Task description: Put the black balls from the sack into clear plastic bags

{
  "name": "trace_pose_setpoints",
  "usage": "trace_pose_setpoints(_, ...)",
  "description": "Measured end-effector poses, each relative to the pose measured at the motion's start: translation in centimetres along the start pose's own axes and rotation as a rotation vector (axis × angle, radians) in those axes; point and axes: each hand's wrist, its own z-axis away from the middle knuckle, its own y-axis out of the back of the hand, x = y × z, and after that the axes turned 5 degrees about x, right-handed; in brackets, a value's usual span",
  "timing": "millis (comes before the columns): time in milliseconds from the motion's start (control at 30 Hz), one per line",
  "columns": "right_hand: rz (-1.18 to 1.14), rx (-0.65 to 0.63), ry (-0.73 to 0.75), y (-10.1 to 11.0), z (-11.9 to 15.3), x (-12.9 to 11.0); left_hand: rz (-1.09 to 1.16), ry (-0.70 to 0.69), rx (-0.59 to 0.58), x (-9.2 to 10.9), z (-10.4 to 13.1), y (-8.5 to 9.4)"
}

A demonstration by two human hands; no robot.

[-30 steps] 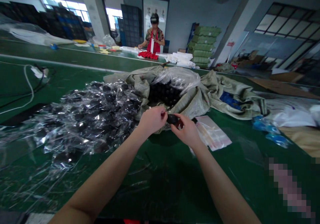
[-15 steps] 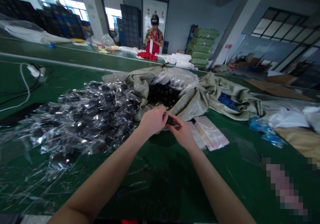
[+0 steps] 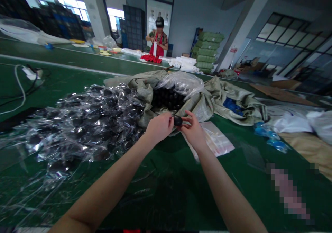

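A small, glossy black rounded piece [image 3: 177, 120] sits between my two hands, just in front of the sack. My left hand [image 3: 159, 126] is closed, its thumb and fingertips gripping the piece from the left. From the right, my right hand [image 3: 193, 131] pinches it with thumb and fingers, the index finger lifted a little. Behind them an open woven sack [image 3: 199, 103] with a clear plastic liner [image 3: 183, 82] holds many loose black pieces [image 3: 167, 98]. Flat clear plastic bags [image 3: 219, 139] lie by my right wrist, partly under it.
To the left spreads a heap of black pieces wrapped in clear film [image 3: 95, 122]. A second woven sack with blue contents [image 3: 232, 106] and blue plastic wraps [image 3: 271, 137] lie right. A power strip [image 3: 32, 73] is far left. A co-worker [image 3: 157, 39] stands across the green table [image 3: 166, 191].
The black piece shows more between my hands. My right hand's index finger has lifted, and that hand has shifted slightly right. The whole view has shifted a little.
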Motion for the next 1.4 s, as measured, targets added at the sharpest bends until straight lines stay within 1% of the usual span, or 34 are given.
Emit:
trace_pose_setpoints(167, -0.004, 0.105, -0.117, -0.4, -0.6, -1.0, 0.018, 0.014, 0.035, -0.1, -0.1, -0.4)
trace_pose_setpoints(300, 0.023, 0.180, -0.102, -0.8, -0.8, -1.7, 0.031, 0.011, 0.063, -0.1, -0.1, -0.3)
trace_pose_setpoints(367, 0.111, 0.219, -0.060, -0.9, -0.8, -2.1, 0.032, 0.027, 0.065, -0.1, 0.0, -0.1)
trace_pose_setpoints(433, 0.262, 0.265, 0.028, -1.1, -0.7, -2.8, 0.034, 0.052, 0.070, 0.0, 0.1, 0.2)
trace_pose_setpoints(533, 0.470, 0.334, 0.176, -1.5, -0.5, -4.6, 0.035, 0.105, 0.083, 0.1, 0.3, 0.8)
trace_pose_setpoints(633, 0.575, 0.372, 0.254, -2.0, -0.3, -6.5, 0.038, 0.172, 0.095, 0.3, 0.4, 1.3)
trace_pose_setpoints(733, 0.624, 0.367, 0.286, -2.2, -0.6, -7.9, 0.051, 0.227, 0.137, 0.2, 0.3, 1.8)
trace_pose_setpoints(833, 0.641, 0.347, 0.277, -2.3, -1.0, -8.7, 0.077, 0.241, 0.206, 0.0, 0.2, 2.2)
trace_pose_setpoints(1000, 0.601, 0.318, 0.248, -2.6, -1.2, -9.1, 0.162, 0.253, 0.303, 0.0, 0.4, 2.4)
trace_pose_setpoints(1133, 0.564, 0.300, 0.262, -2.5, -1.1, -9.3, 0.255, 0.275, 0.346, 0.2, 0.5, 2.5)
trace_pose_setpoints(1233, 0.551, 0.296, 0.272, -2.3, -1.0, -9.5, 0.320, 0.267, 0.405, 0.4, 0.7, 2.3)
trace_pose_setpoints(1300, 0.537, 0.276, 0.268, -2.3, -1.0, -9.6, 0.351, 0.262, 0.418, 0.6, 0.8, 2.1)
trace_pose_setpoints(1400, 0.511, 0.234, 0.258, -2.2, -1.0, -9.8, 0.389, 0.259, 0.401, 0.8, 0.8, 1.7)
